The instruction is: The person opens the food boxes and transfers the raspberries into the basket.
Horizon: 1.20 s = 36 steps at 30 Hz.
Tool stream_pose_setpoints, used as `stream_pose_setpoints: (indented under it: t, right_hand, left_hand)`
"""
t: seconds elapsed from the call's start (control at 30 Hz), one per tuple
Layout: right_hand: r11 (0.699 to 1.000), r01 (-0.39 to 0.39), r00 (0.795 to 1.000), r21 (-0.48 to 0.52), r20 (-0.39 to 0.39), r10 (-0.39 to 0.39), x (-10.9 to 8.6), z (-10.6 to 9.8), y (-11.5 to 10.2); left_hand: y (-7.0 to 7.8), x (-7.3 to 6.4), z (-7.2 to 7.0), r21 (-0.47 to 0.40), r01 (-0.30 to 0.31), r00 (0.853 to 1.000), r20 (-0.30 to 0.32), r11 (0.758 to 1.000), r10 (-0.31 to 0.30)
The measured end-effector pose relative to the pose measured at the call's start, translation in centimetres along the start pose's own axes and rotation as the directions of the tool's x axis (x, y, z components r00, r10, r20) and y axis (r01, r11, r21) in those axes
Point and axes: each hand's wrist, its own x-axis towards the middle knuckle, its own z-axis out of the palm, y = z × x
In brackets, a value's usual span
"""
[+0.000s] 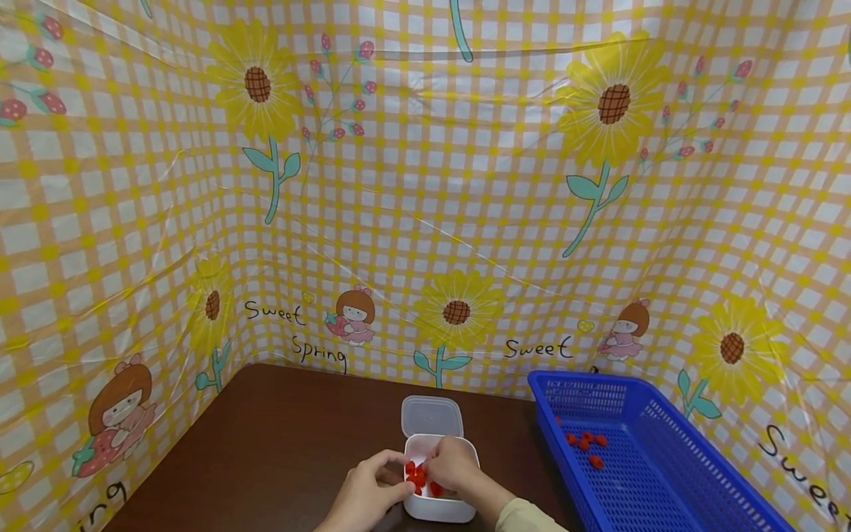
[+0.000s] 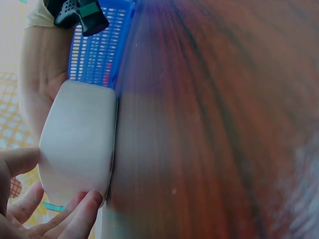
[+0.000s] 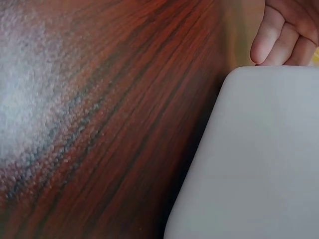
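A white plastic food box (image 1: 440, 510) stands on the dark wooden table, and its clear lid (image 1: 432, 416) lies just behind it. Several small red berries (image 1: 417, 480), which look like raspberries, lie inside on the left. My left hand (image 1: 368, 489) holds the box by its left side, thumb at the rim. In the left wrist view its fingers (image 2: 84, 214) touch the box's wall. Reaching in from the right, my right hand (image 1: 455, 467) has its fingers bent down beside the berries. Its fingertips are hidden, so whether it pinches a berry does not show.
At the right stands a long blue plastic basket (image 1: 555, 436) with slotted walls. Several more red berries (image 1: 596, 462) lie towards its left side. A checked sheet with sunflowers (image 1: 465, 222) hangs around the back and sides of the table.
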Motion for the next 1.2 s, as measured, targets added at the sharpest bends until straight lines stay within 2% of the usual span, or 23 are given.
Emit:
stream_pose_setpoints:
  t: [0.33, 0.57, 0.87, 1.2]
  right_hand:
    - [1.0, 0.022, 1.0, 0.011, 0.001, -0.022, -0.2, -0.1, 0.0]
    - [0.997, 0.073, 0.997, -0.015, -0.02, -0.074, -0.2, -0.2, 0.2]
    - [0.984, 0.108, 0.993, -0.14, -0.024, -0.113, 0.1, -1.5, -0.5]
    - [0.997, 0.073, 0.997, -0.002, 0.038, -0.072, -0.1, -3.0, -0.6]
  left_hand:
    - [0.1, 0.0, 0.0, -0.023, 0.024, 1.0, 0.016, 0.999, -0.024]
    - [0.0, 0.0, 0.1, -0.027, 0.036, 0.999, 0.018, 0.999, -0.035]
    - [0.5, -0.1, 0.0, -0.024, 0.022, 1.0, 0.009, 0.999, -0.022]
    - [0.5, -0.2, 0.1, 0.004, 0.052, 0.999, 0.004, 0.999, -0.052]
